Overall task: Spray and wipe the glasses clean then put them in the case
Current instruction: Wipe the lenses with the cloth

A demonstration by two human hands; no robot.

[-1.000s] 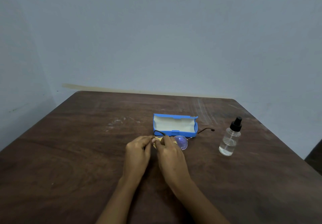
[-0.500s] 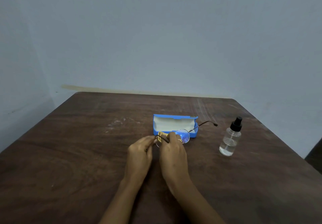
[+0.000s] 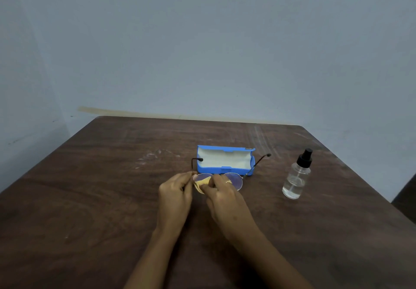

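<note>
Here, one pair of glasses [image 3: 234,179] is held just in front of the open case [image 3: 225,161], temples unfolded. The left hand [image 3: 174,195] is pinched on the frame's left end; the right hand [image 3: 222,195] is closed on a cloth [image 3: 201,184] pressed to the left lens. One bottle [image 3: 297,177] is seen right of the case on the table [image 3: 90,198].

A big dark brown wooden table [image 3: 94,198] fills the low half of the view. It has pale white scratch marks [image 3: 148,157] at about 10 o'clock. A plain pale blue-grey wall [image 3: 202,41] stands behind it at 12 o'clock.
</note>
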